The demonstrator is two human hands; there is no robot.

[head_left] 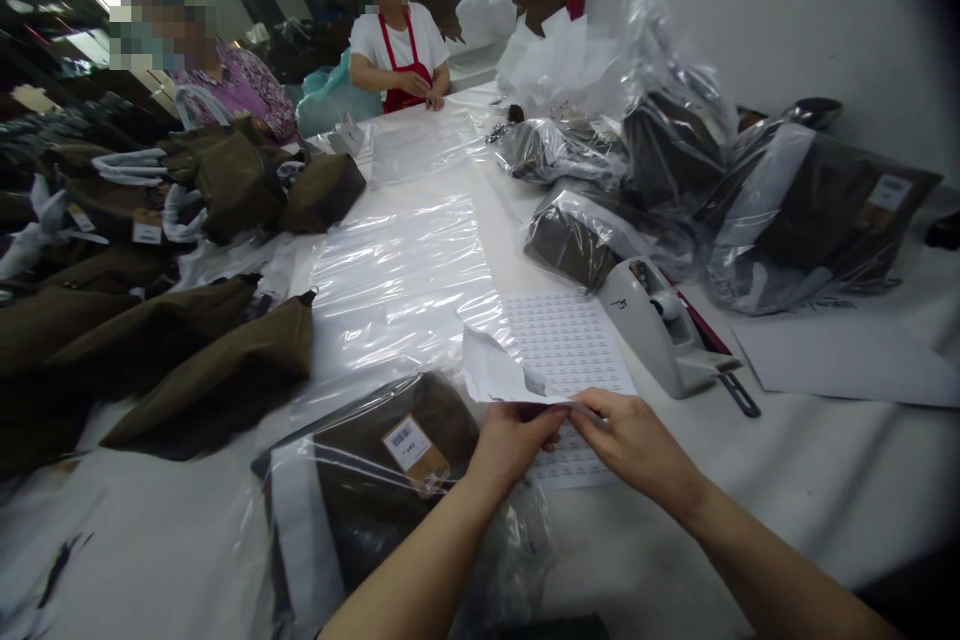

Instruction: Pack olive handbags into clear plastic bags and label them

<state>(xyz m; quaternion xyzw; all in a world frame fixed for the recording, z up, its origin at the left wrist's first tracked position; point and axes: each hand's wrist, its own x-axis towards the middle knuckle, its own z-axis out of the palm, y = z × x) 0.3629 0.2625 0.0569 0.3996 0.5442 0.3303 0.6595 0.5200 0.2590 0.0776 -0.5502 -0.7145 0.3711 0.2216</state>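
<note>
My left hand [516,440] and my right hand [637,440] meet near the middle, fingers pinched on the lower edge of a white paper sheet [491,368]. The sheet's far left corner curls up. Beneath them on the table lies a sheet of small printed labels [566,340] in rows. Beside and partly under my left forearm is a brown bag in transparent plastic [360,490], with a barcode tag [409,450] showing through. A grey tape dispenser [656,330] stands beyond my right hand.
Flat plastic sleeves [405,250] lie ahead. Unwrapped brown bags [217,360] are heaped at left, and plastic-wrapped bags [810,210] at right near a white panel [772,30]. A person in a red apron [405,50] and one in a patterned top [240,90] are across the table.
</note>
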